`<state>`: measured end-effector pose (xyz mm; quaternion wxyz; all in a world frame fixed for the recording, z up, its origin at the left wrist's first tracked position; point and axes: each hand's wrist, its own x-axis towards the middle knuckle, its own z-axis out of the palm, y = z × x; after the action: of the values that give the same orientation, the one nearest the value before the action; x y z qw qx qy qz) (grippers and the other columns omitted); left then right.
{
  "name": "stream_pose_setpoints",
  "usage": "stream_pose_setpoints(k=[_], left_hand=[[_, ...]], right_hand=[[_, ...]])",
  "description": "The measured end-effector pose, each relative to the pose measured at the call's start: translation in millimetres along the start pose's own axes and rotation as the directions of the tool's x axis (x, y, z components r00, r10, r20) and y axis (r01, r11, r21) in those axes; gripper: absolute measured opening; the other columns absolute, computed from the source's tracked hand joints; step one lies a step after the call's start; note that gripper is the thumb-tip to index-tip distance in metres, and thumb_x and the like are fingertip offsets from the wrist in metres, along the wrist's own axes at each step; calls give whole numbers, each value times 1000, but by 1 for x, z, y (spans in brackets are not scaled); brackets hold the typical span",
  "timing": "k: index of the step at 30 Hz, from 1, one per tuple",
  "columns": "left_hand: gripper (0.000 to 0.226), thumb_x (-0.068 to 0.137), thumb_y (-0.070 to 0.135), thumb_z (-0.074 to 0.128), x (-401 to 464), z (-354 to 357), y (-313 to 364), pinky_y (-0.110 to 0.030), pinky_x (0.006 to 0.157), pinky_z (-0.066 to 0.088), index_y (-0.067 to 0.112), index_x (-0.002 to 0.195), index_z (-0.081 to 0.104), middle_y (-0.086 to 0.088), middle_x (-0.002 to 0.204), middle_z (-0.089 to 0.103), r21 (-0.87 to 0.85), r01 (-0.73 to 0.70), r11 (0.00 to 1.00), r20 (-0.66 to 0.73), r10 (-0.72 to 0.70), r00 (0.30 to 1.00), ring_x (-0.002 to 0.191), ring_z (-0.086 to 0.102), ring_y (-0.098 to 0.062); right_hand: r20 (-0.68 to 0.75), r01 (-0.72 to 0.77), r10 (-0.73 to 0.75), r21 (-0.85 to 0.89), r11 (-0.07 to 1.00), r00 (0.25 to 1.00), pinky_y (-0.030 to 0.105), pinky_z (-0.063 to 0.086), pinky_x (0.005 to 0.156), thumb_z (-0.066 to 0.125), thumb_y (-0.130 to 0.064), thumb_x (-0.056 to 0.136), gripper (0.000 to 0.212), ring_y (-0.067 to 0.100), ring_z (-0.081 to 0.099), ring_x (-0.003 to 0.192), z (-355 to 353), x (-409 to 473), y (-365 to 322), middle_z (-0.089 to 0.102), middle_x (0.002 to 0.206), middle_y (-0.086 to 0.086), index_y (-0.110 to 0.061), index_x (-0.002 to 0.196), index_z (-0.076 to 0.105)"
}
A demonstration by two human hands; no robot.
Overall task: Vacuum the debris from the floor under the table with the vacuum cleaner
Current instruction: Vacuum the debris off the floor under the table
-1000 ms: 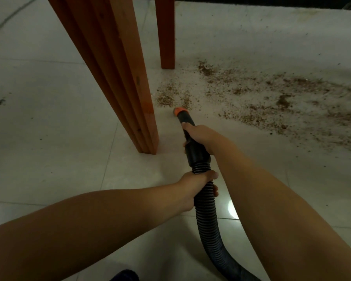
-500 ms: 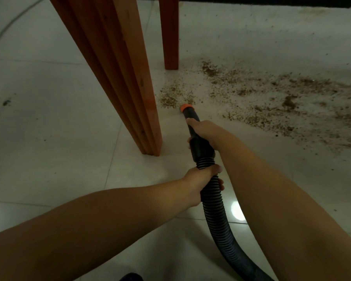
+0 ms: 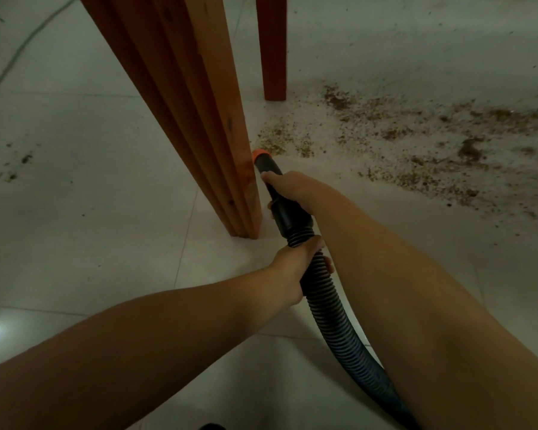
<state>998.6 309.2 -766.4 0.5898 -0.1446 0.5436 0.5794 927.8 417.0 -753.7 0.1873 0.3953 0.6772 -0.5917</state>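
A black ribbed vacuum hose (image 3: 333, 308) runs from the bottom right up to a rigid black nozzle with an orange tip (image 3: 260, 154). The tip sits on the pale tile floor right beside the near wooden table leg (image 3: 199, 119), at the edge of a small patch of brown debris (image 3: 280, 141). My right hand (image 3: 292, 189) grips the rigid nozzle. Just behind it, my left hand (image 3: 295, 262) grips the ribbed hose. A wide band of debris (image 3: 432, 153) spreads to the right.
A second wooden table leg (image 3: 274, 48) stands farther back. A few dark specks (image 3: 10, 169) lie on the tiles at the left. A thin cable (image 3: 16, 54) curves across the floor at the top left.
The orange tip has shifted left along the floor, from the debris patch toward the near table leg. Both hands keep their grip and moved with it.
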Motion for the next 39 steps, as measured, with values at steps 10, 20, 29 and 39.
stream_pose_setpoints(k=[10, 20, 29, 39], left_hand=[[12, 85, 12, 65, 0, 25, -13, -27, 54, 52, 6, 92, 57, -5, 57, 61, 139, 50, 989, 54, -58, 997, 47, 59, -16], [11, 85, 10, 65, 7, 50, -10, -26, 50, 51, 6, 84, 55, -8, 56, 58, 147, 67, 987, 53, -75, 996, 41, 56, -17], [44, 83, 17, 70, 16, 17, 10, -41, 76, 55, 2, 123, 57, -18, 96, 63, 10, 4, 1000, -44, -3, 999, 82, 61, -32], [37, 81, 14, 71, 39, 0, 21, -40, 72, 56, 1, 113, 60, -17, 86, 64, -1, -38, 999, -128, 37, 991, 79, 63, -31]], right_hand=[[-142, -51, 62, 77, 996, 988, 55, 55, 89, 48, -51, 94, 48, 40, 68, 98, -38, -6, 36, 68, 107, 22, -5, 107, 50], [-233, -52, 81, 127, 991, 969, 56, 54, 90, 50, -51, 93, 48, 42, 66, 101, -68, 0, 46, 66, 108, 25, -3, 99, 50], [-27, 8, -6, 82, 997, 1000, 55, 54, 90, 52, -48, 93, 53, 40, 67, 95, -25, 16, 5, 65, 110, 23, -3, 119, 45], [0, 105, -106, 74, 992, 994, 54, 54, 90, 50, -45, 94, 44, 41, 66, 99, -11, 36, -7, 62, 113, 24, -6, 114, 42]])
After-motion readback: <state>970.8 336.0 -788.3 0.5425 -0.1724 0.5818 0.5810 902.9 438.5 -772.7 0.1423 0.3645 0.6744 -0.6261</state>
